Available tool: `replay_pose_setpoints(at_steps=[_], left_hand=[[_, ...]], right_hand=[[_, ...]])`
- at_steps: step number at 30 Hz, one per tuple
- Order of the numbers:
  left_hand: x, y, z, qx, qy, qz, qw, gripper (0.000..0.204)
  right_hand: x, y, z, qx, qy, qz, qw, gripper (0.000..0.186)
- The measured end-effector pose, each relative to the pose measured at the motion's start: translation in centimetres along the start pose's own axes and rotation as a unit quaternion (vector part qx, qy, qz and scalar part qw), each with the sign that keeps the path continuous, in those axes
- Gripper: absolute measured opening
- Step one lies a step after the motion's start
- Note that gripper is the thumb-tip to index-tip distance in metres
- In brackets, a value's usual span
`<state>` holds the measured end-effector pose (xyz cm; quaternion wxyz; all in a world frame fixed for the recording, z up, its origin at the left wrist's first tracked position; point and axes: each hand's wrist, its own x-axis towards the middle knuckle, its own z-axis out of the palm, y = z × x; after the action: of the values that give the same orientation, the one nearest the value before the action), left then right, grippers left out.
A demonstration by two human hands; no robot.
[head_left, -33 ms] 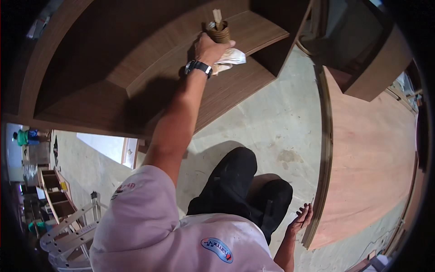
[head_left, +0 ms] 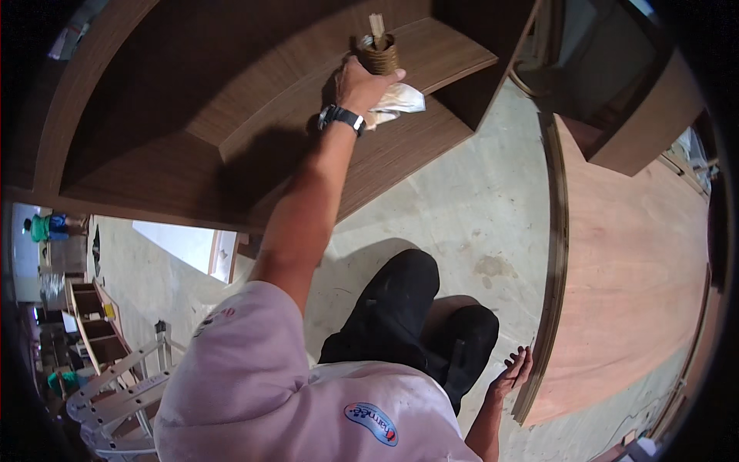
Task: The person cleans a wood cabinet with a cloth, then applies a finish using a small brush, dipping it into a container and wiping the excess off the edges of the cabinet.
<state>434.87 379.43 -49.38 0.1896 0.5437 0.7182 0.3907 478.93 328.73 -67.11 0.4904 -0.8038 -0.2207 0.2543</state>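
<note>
At the cabinet's shelf (head_left: 450, 58), my left hand (head_left: 362, 86) is wrapped around a brown ribbed cup (head_left: 380, 60). A flat wooden stick (head_left: 376, 27) stands up out of the cup, and what else is inside is too dark to tell. Beneath the same hand hangs a crumpled white cloth (head_left: 404, 98) with brownish stains; whether the fingers grip it is hidden. Low on the right, my right hand (head_left: 513, 372) has its fingers loosely curled, with a thin stick-like thing (head_left: 532, 344) showing at the fingertips. This hand is beside the edge of a pale wood panel.
The curved brown cabinet (head_left: 138, 173) fills the upper left. A large pale panel (head_left: 631, 285) lies at the right, with a brown box-like piece (head_left: 643, 127) at its far end. An aluminium ladder (head_left: 123, 400) stands lower left. Another person (head_left: 48, 227) is at the far left.
The cabinet, cup and left hand appear slightly farther right in the picture. Both hands keep the same pose and hold.
</note>
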Motion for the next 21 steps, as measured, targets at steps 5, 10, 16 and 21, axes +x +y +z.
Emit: replay_pose_setpoints(at_steps=[5, 10, 16, 21], left_hand=[[-9.4, 0.1, -0.5, -0.279, -0.102, -0.131, 0.946, 0.053], [-19.3, -5.2, -0.4, -0.666, -0.255, -0.359, 0.602, 0.036], [-24.6, -11.1, 3.3, -0.768, -0.244, -0.388, 0.448, 0.029], [-24.3, -7.9, 2.5, -0.788, -0.226, -0.372, 0.436, 0.042]], right_hand=[[0.5, -0.4, -0.2, -0.01, 0.001, 0.001, 1.0, 0.046], [1.4, -1.7, 1.1, 0.0, -0.034, -0.021, 0.999, 0.047], [2.5, -2.7, 1.8, -0.015, -0.037, -0.024, 0.999, 0.046], [2.9, -2.3, 1.9, -0.057, -0.047, -0.031, 0.997, 0.045]])
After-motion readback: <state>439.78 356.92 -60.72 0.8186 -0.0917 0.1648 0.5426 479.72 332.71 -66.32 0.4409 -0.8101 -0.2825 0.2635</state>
